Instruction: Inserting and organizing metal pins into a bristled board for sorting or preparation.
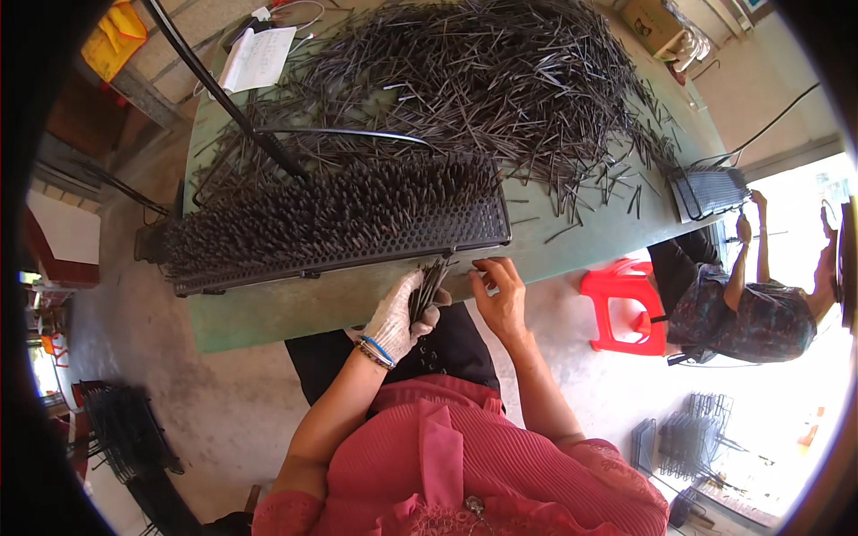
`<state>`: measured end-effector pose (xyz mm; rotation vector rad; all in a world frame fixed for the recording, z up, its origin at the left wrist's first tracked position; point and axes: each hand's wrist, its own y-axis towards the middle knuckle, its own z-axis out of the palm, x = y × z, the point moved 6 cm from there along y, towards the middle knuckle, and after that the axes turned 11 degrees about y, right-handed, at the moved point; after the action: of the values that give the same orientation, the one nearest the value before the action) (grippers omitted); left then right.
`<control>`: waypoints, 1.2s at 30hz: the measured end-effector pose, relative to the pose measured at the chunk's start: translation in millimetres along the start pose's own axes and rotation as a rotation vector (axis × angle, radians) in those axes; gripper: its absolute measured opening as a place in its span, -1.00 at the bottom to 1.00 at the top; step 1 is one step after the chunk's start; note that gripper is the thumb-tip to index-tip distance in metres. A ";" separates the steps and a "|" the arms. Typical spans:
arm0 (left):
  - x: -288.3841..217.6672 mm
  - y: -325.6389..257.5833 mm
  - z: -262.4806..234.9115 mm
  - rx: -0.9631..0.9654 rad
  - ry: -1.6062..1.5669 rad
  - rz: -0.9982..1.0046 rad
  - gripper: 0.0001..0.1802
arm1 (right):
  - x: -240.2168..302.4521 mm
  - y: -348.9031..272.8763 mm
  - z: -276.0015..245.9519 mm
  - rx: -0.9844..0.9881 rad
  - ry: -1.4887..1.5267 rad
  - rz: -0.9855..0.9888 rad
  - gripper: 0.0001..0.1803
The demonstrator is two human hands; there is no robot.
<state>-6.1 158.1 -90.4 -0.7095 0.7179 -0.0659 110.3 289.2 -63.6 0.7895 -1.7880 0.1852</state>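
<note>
My left hand [398, 314], in a white knit glove, is closed round a bundle of thin dark sticks [427, 290] near the table's front edge. Just to its right, my bare right hand [500, 293] has thumb and fingers drawn together in a pinch; whatever is between them is too small to make out. In front of both hands, a long dark perforated rack [465, 219] stands on the table, with many similar sticks standing upright in its holes. Bare holes show along its near side and right end. Beyond it lies a large loose heap of the sticks [483, 80].
The green table [241, 323] carries an open notebook [257, 59] at back left and a cardboard box [652, 25] at back right. A bent black rod [223, 98] rises over the rack. Right of me are a red stool [626, 308] and another person [742, 308] handling a smaller rack [710, 192].
</note>
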 end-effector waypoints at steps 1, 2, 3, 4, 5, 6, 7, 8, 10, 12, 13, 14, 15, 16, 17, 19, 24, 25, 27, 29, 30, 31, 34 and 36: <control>3.9 -2.1 -3.6 -0.023 -0.024 -0.036 -0.60 | -10.2 -8.1 4.5 0.042 0.033 0.073 -0.76; 5.3 -4.5 -4.5 0.001 -0.034 -0.045 -0.62 | -17.9 -11.9 6.0 0.042 0.035 0.077 -0.76; 5.0 -7.4 -3.6 -0.003 -0.033 -0.047 -0.62 | -13.3 -11.9 8.1 0.062 -0.036 -0.045 -0.73; 2.4 -11.2 -3.1 -0.035 0.013 -0.030 -0.60 | -8.6 -13.1 9.4 0.082 -0.107 -0.168 -0.70; 0.9 -14.7 -4.0 -0.068 0.059 -0.013 -0.59 | -13.7 -13.6 7.2 0.106 -0.065 -0.118 -0.71; 0.8 -16.4 -6.4 -0.074 0.060 -0.009 -0.59 | -16.0 -12.7 6.3 0.139 -0.065 -0.100 -0.73; 2.5 -17.5 -9.7 -0.083 0.069 -0.021 -0.59 | -17.9 -12.4 5.2 0.173 -0.065 -0.083 -0.76; 4.1 -19.2 -12.8 -0.092 0.078 -0.032 -0.59 | -16.1 -13.5 6.4 0.225 -0.116 -0.126 -0.83; 6.7 -22.8 -15.5 -0.111 0.057 -0.030 -0.61 | -11.5 -11.3 5.9 0.230 -0.178 -0.222 -0.86; 10.2 -26.8 -21.0 -0.134 0.034 -0.026 -0.64 | 2.6 -14.2 10.6 0.237 -0.237 -0.318 -0.89; 10.9 -28.8 -23.3 -0.116 -0.034 0.011 -0.65 | 8.2 -13.5 8.2 0.165 -0.077 -0.104 -0.88; 10.6 -31.4 -25.1 -0.098 -0.101 0.048 -0.66 | 6.0 -16.3 7.6 0.092 0.082 0.111 -0.87; 8.0 -34.1 -24.0 -0.092 -0.097 0.077 -0.69 | 0.2 -20.4 13.2 0.085 0.255 0.287 -0.76; 8.5 -35.2 -22.2 -0.095 -0.097 0.079 -0.69 | 5.5 -23.2 16.2 0.087 0.258 0.286 -0.76; 8.2 -36.2 -20.9 -0.126 -0.082 0.104 -0.71 | 6.7 -29.5 24.6 0.112 0.524 0.415 -0.68; 7.9 -37.4 -20.8 -0.164 -0.051 0.135 -0.72 | 26.5 -34.1 40.1 0.179 0.857 0.598 -0.54; 1.0 -51.4 -12.6 -0.202 0.251 0.337 -0.64 | 23.9 -36.9 58.7 0.157 1.095 0.688 -0.59; 1.8 -52.5 -12.9 -0.195 0.280 0.325 -0.61 | 23.2 -36.7 60.3 0.138 1.140 0.702 -0.61; 4.8 -51.8 -13.6 -0.195 0.294 0.332 -0.62 | 22.8 -34.0 64.5 0.154 1.056 0.643 -0.64; 5.2 -52.4 -12.9 -0.183 0.255 0.331 -0.64 | 23.4 -30.7 66.5 0.167 0.973 0.584 -0.67; 3.8 -52.5 -12.6 -0.181 0.259 0.334 -0.64 | 24.0 -28.3 67.6 0.169 0.958 0.573 -0.68; 4.9 -52.6 -12.7 -0.180 0.267 0.306 -0.63 | 24.8 -26.2 68.2 0.170 0.943 0.563 -0.68; 5.7 -54.7 -14.4 -0.183 0.310 0.278 -0.63 | 26.5 -27.6 68.9 0.153 0.969 0.600 -0.74; 6.0 -55.6 -16.5 -0.198 0.365 0.273 -0.63 | 29.2 -25.8 68.6 0.135 0.886 0.565 -0.73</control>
<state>-1.8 104.3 -68.3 -0.7909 1.1772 0.1303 66.9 223.6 -69.4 0.1904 -1.0975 0.8883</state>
